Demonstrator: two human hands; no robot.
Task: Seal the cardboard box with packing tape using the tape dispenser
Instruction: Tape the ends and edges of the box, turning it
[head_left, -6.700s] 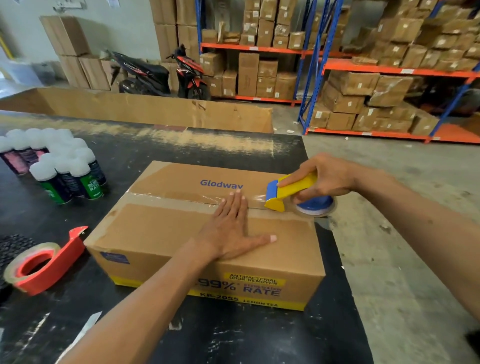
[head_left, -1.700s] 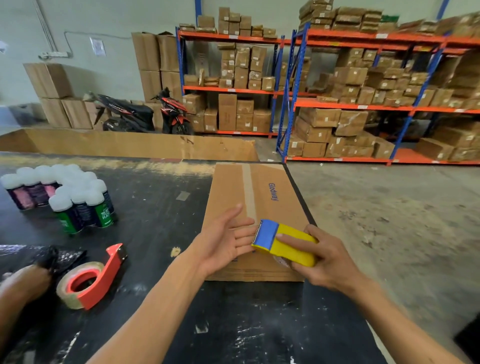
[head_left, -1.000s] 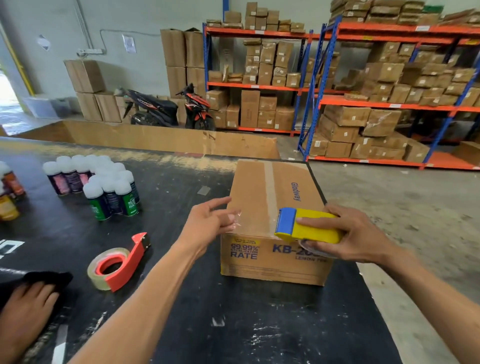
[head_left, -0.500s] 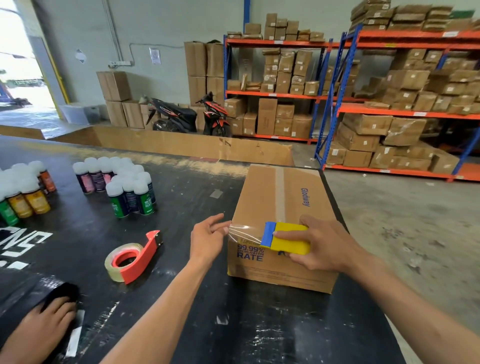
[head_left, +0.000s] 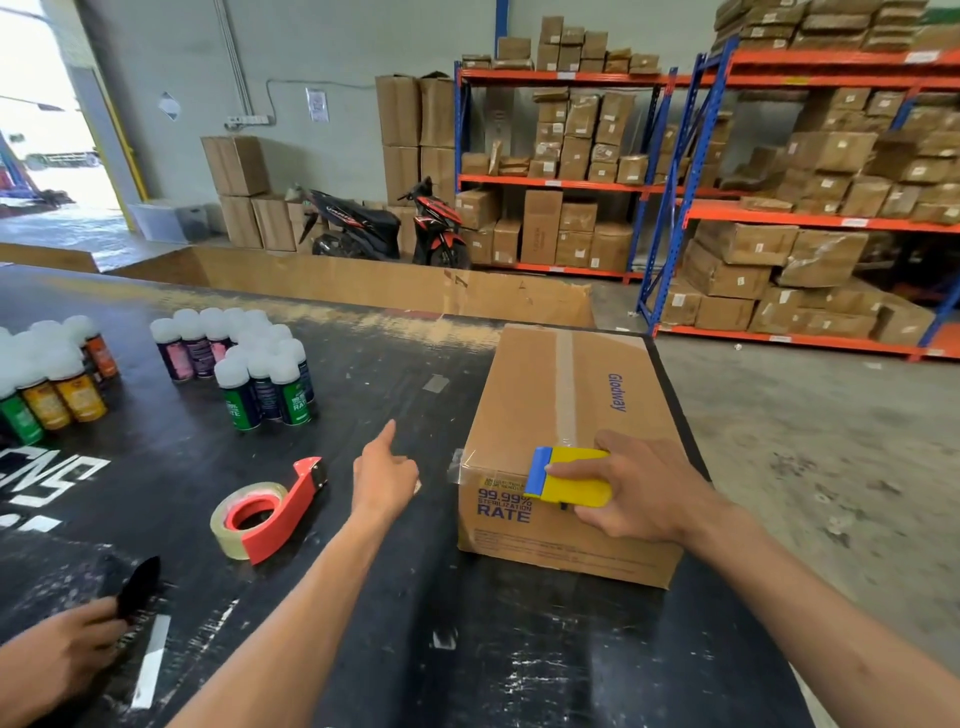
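Half a second ago the left hand (head_left: 385, 477) was pinching the loose end of the tape at the box's near left corner; it has since let go and moved off to the left, and now hangs over the counter (head_left: 363, 649) with the forefinger pointing away and nothing in it. The right hand (head_left: 636, 491) is clamped around the yellow and blue tape dispenser (head_left: 569, 477), pressing it against the near end face of the cardboard box (head_left: 540, 395), just below the top edge. A strip of clear tape (head_left: 470, 465) lies across that upper edge to the left corner, where its end seems to fold round the side, though the glare makes this hard to confirm. The box sits at the right edge of the counter, with an older tape seam (head_left: 565, 379) running down the middle of its top. A red dispenser (head_left: 270, 512) lies left of the box, near the left hand but apart from it. Spray cans (head_left: 262, 374) stand in clusters farther back. Another person's hand (head_left: 57, 657) rests at the lower left.
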